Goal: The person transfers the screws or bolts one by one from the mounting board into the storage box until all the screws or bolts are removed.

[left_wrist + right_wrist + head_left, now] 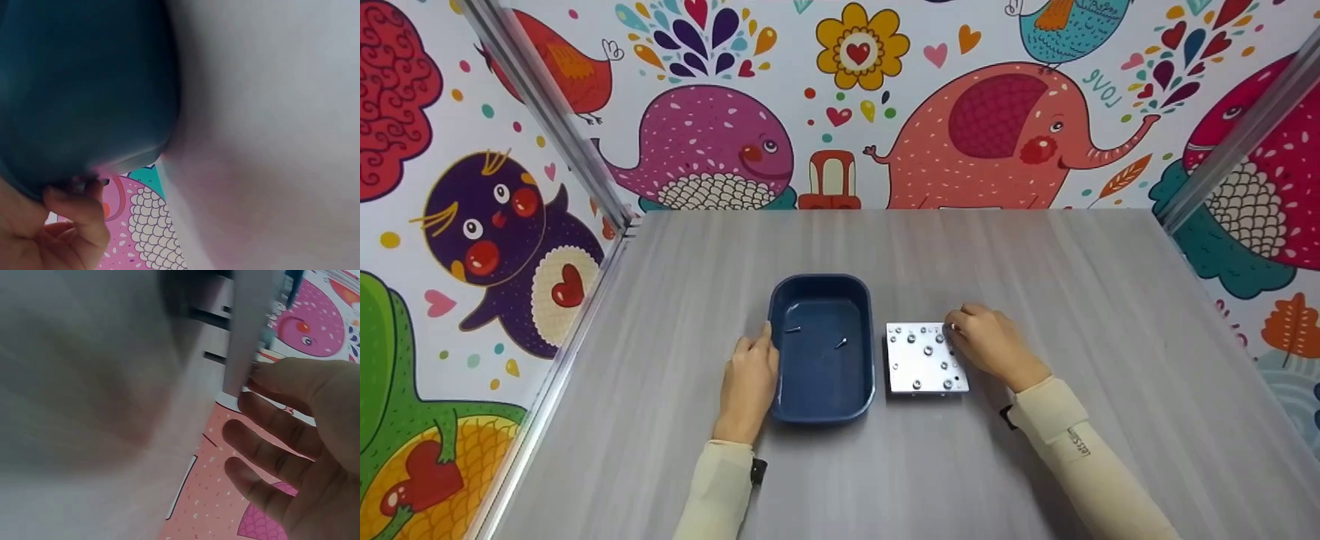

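A dark blue plastic tray [823, 382] stands on the table, with two small screws [841, 343] lying in it. My left hand [746, 386] grips the tray's left rim, its fingers curled at the edge in the left wrist view. To the right of the tray is a square silver metal plate [911, 367] with several screws in its top. Screw shanks [211, 318] stick out below it in the right wrist view. At the plate's far right corner, my right hand [994, 345] pinches what looks like a screw between thumb and index finger; the fingertips mostly hide it.
The grey wood-grain table [1035, 270] extends around the tray and plate. A wall with cartoon animals [990, 142] rises behind it, and metal frame posts [1222, 142] stand at the back corners.
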Demonstrator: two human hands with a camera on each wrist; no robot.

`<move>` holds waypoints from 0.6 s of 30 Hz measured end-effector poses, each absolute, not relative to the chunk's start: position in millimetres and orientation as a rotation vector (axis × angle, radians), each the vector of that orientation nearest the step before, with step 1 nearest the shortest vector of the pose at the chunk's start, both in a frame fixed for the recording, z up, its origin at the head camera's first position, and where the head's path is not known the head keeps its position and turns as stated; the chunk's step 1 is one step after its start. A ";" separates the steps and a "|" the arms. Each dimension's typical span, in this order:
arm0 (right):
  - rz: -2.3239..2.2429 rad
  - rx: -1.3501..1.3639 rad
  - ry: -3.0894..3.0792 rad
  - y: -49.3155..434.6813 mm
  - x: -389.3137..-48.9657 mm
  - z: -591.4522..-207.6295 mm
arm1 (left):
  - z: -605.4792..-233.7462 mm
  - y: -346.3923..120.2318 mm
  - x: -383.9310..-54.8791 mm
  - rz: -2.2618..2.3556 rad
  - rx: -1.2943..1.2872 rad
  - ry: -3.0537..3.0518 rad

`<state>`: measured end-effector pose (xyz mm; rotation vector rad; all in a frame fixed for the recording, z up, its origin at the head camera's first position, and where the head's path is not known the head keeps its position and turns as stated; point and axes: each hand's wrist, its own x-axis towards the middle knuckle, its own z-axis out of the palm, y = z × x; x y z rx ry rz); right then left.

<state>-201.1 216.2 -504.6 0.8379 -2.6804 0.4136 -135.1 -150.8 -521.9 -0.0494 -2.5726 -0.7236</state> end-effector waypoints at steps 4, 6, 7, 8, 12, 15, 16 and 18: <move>0.412 0.824 -2.670 214.1 -199.2 -507.1 | -522.3 -150.6 -134.7 -0.719 -0.056 -2.570; 0.411 0.814 -2.676 213.3 -198.4 -506.3 | -522.9 -150.5 -135.4 -0.718 -0.053 -2.573; 0.410 0.809 -2.679 213.0 -198.1 -505.8 | -522.8 -150.3 -135.6 -0.720 -0.051 -2.577; 0.408 0.804 -2.682 212.7 -197.8 -505.2 | -523.0 -150.2 -136.2 -0.721 -0.051 -2.581; 0.384 0.800 -2.687 211.2 -197.9 -504.1 | -522.7 -150.0 -136.5 -0.731 -0.052 -2.591; 0.361 0.802 -2.688 209.8 -198.1 -504.5 | -522.9 -150.7 -135.3 -0.727 -0.057 -2.587; 0.353 0.798 -2.689 209.4 -198.1 -504.9 | -523.1 -151.0 -135.1 -0.727 -0.061 -2.586; 0.340 0.790 -2.691 208.8 -197.7 -505.4 | -523.7 -151.6 -135.0 -0.722 -0.067 -2.584</move>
